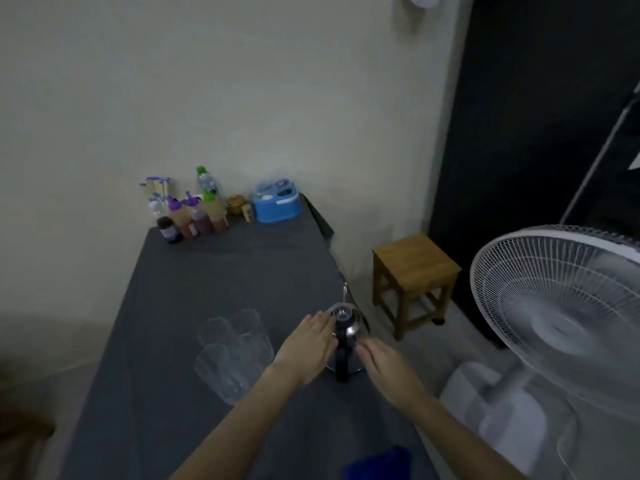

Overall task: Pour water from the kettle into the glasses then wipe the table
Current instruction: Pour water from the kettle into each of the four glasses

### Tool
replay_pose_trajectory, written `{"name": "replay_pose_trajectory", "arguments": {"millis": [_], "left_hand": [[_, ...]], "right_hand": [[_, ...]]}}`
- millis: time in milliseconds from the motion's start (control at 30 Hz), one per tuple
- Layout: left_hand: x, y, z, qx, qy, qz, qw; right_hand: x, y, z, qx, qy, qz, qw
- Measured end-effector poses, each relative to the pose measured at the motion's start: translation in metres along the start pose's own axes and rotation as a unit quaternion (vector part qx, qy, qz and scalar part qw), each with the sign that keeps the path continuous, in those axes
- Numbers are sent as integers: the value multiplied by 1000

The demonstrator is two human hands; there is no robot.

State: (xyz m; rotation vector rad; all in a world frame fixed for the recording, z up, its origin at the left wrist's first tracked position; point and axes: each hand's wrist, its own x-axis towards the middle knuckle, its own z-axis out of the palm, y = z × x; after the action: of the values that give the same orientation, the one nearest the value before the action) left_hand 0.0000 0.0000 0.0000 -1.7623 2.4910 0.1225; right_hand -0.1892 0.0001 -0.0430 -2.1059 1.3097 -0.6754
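Observation:
A steel kettle (348,327) with a black handle stands at the right edge of the table (214,271), which is covered in grey cloth. My left hand (310,344) lies flat against the kettle's left side, fingers stretched toward the lid. My right hand (379,363) hovers just right of the black handle, fingers apart, holding nothing. Several clear glasses (233,351) stand clustered to the left of the kettle. A blue cloth (379,462) lies on the table's near edge, partly cut off by the frame.
Sauce and water bottles (188,209) and a blue container (276,201) line the far end by the wall. A wooden stool (414,282) and a white standing fan (561,317) occupy the floor to the right of the table.

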Motion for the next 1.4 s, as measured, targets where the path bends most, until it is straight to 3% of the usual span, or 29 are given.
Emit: {"name": "replay_pose_trajectory", "arguments": {"millis": [200,400,567,733,967,1167,1400], "left_hand": [[22,-5,13,-11,56,43,997],[37,-12,12,17,45,67,997],[39,-11,21,51,43,124,990],[40,7,36,-15,62,120,991],[38,32,45,4,106,83,991],[41,31,47,35,93,93,991],[34,28,41,-15,81,73,994]], "right_hand": [[7,-11,29,143,-53,134,979],[29,-18,48,359,-56,255,896],[24,-13,42,326,-80,268,903],[14,8,21,321,-30,307,895],[5,24,15,377,103,380,838],[9,23,16,414,172,407,796],[9,12,16,381,174,389,821]]}}
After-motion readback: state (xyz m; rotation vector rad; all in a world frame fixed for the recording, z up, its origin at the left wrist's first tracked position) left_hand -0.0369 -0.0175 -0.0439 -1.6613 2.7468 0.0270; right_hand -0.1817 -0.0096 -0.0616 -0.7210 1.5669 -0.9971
